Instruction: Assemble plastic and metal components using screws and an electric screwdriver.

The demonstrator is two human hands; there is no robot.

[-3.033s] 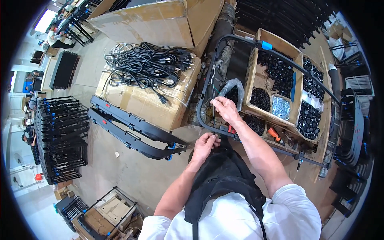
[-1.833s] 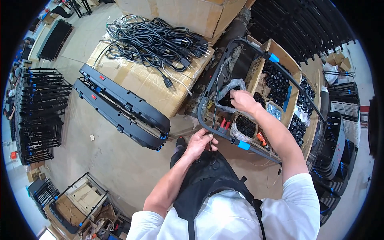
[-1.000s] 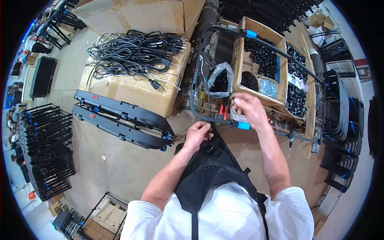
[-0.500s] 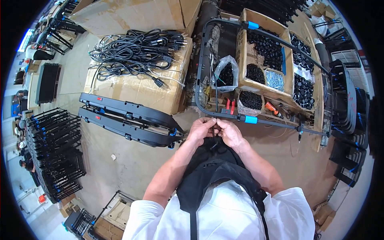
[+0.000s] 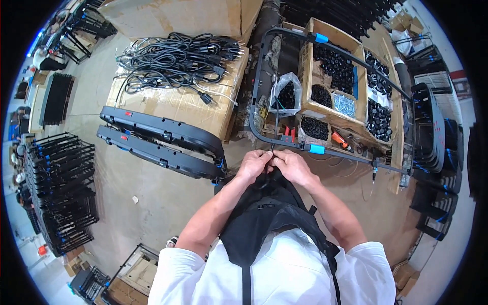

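My left hand [image 5: 255, 165] and my right hand [image 5: 293, 166] meet just below the near rail of a black tubular frame [image 5: 345, 158]. Thumbs and fingers of both are pinched together around a thin dark cable-like piece [image 5: 272, 147]; the fingers cover most of it, so its exact kind is unclear. Blue sleeves [image 5: 316, 149] wrap the frame's near and far rails. Close beyond my hands stand red-handled pliers [image 5: 290, 134]. A black apron [image 5: 269, 203] hangs below my wrists.
Inside the frame stand a wooden box [image 5: 306, 76] of black caps and screws, a plastic bag [image 5: 287, 94] of black parts and an orange-handled tool [image 5: 339, 139]. Leftward, black power cords [image 5: 173, 61] lie on a carton [image 5: 152, 114], beside two long black housings [image 5: 157, 137].
The view has shifted slightly. Both hands stay together at the near rail, still pinching, with only small finger movements.
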